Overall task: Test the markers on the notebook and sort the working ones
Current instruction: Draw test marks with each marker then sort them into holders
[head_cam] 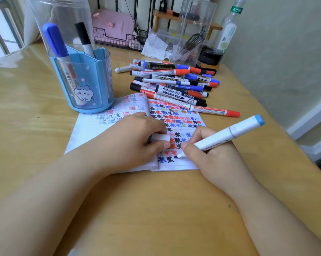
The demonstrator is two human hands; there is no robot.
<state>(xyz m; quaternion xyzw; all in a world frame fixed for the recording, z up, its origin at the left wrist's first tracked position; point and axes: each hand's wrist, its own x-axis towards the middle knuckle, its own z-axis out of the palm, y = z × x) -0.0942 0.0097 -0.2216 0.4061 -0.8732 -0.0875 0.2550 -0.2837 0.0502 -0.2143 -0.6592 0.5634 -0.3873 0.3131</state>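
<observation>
There is one view only, from a camera worn on the person's head, looking forward and steeply down over both forearms. It sits close above the right hand (209, 154) gripping the marker (228, 134); just left of that grip lies the notebook (93, 126), and beyond it the table (156, 209) runs to the wall.

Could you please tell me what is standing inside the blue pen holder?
Inside the blue pen holder stand a blue-capped marker and a black-capped marker; their lower ends blur behind its tinted wall.
</observation>
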